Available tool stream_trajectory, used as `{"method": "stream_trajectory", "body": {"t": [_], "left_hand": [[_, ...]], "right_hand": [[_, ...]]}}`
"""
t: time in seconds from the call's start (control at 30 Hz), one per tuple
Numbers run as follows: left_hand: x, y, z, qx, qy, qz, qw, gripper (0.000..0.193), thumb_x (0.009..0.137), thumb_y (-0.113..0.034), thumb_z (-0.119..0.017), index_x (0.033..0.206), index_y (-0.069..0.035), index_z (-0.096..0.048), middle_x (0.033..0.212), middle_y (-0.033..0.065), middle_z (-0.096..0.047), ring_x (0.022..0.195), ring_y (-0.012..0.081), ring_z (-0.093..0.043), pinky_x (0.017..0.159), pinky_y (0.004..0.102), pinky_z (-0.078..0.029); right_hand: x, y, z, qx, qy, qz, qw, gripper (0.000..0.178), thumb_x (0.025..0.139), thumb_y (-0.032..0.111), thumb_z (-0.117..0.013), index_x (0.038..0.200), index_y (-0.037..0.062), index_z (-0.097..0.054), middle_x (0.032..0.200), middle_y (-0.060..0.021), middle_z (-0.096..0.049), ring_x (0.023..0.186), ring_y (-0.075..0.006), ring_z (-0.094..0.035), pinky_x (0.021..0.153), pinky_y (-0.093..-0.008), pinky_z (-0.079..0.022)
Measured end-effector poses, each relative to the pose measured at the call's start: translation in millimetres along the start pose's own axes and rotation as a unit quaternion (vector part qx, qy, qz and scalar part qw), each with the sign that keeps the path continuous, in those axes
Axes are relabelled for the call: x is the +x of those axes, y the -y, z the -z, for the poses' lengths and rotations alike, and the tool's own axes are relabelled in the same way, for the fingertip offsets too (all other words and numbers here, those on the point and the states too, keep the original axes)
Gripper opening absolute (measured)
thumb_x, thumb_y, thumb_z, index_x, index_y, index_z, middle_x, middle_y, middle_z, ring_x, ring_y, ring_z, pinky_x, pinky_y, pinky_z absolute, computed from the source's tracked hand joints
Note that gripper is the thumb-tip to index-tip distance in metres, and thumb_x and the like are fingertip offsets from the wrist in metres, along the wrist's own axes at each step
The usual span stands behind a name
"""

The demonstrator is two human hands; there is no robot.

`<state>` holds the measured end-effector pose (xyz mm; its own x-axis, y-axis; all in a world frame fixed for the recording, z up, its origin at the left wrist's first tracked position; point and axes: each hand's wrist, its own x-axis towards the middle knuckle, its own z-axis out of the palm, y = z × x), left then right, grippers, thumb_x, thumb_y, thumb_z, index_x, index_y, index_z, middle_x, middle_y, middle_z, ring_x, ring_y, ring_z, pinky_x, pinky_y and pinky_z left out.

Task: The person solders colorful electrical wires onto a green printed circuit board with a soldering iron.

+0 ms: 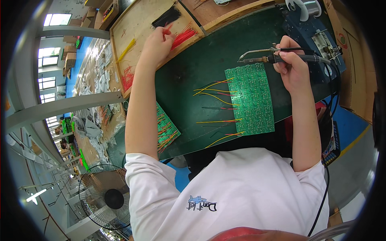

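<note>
Right hand (292, 61) wrapped round soldering iron (277, 59), left hand (160, 42) with fingers near-pinched at red wires (185, 37) in tray (138, 28), catch unclear; we'd best draw one strand, iron clear of circuit board (253, 100) on green tabletop (185, 80).

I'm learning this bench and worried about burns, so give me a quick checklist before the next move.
1. Black-handled soldering iron gripped by the right hand: ok.
2. Iron tip away from the left hand: ok, there is a clear gap.
3. Left hand holding just one wire from the thin red wire bundle: cannot tell; red shows at its fingers, but the number is unclear.
4. Rectangular green circuit-board panel resting on the dark green work surface: ok.
5. Loose ends of the thin yellow wires clear of the tip: ok, they trail left off the panel.
6. Tip heat: cannot tell.
</note>
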<state>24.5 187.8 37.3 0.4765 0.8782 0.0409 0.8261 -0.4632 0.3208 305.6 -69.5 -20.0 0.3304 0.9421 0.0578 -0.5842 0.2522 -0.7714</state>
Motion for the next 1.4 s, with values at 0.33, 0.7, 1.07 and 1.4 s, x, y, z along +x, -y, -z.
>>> {"method": "stream_trajectory", "body": {"t": [0.33,0.7,1.07,1.4], "left_hand": [[-2.8,6.5,-12.1,0.073,-0.020,-0.084,0.994,0.025,0.095,-0.023,-0.061,0.103,0.001,-0.065,0.094,0.0212,-0.069,0.097,0.0402,-0.064,0.087,0.0462,-0.051],[-5.0,0.9,-0.1,0.051,-0.067,-0.054,0.995,0.016,0.093,-0.017,-0.064,0.094,0.000,-0.063,0.092,0.0234,-0.069,0.092,0.0428,-0.064,0.082,0.0492,-0.049],[-7.4,-0.9,-1.3,0.034,-0.066,-0.059,0.995,0.019,0.091,-0.018,-0.068,0.090,0.000,-0.064,0.092,0.0224,-0.069,0.092,0.0417,-0.064,0.083,0.0485,-0.050],[-12.7,0.3,-0.9,0.050,-0.068,-0.051,0.995,0.019,0.092,-0.019,-0.067,0.093,0.000,-0.064,0.100,0.0222,-0.067,0.090,0.0449,-0.062,0.081,0.0494,-0.049]], "right_hand": [[0.5,-1.4,3.0,-0.014,0.012,-0.003,1.000,0.018,0.085,0.011,-0.060,0.078,0.0094,-0.044,0.068,0.0002,-0.046,0.049,-0.0037,-0.034,0.044,-0.0208,-0.024],[-0.2,-1.2,2.8,-0.015,0.017,-0.004,1.000,0.017,0.086,0.012,-0.060,0.079,0.0087,-0.045,0.065,0.0013,-0.044,0.048,-0.0035,-0.033,0.044,-0.0210,-0.024],[0.2,-1.5,2.3,0.002,0.010,-0.008,1.000,0.012,0.087,0.006,-0.059,0.080,0.0085,-0.049,0.061,0.0037,-0.044,0.049,-0.0025,-0.035,0.046,-0.0218,-0.022],[-2.0,-0.3,1.3,0.007,0.020,-0.013,1.000,0.013,0.087,0.006,-0.058,0.079,0.0084,-0.049,0.061,0.0033,-0.044,0.049,-0.0026,-0.035,0.046,-0.0219,-0.022]]}}
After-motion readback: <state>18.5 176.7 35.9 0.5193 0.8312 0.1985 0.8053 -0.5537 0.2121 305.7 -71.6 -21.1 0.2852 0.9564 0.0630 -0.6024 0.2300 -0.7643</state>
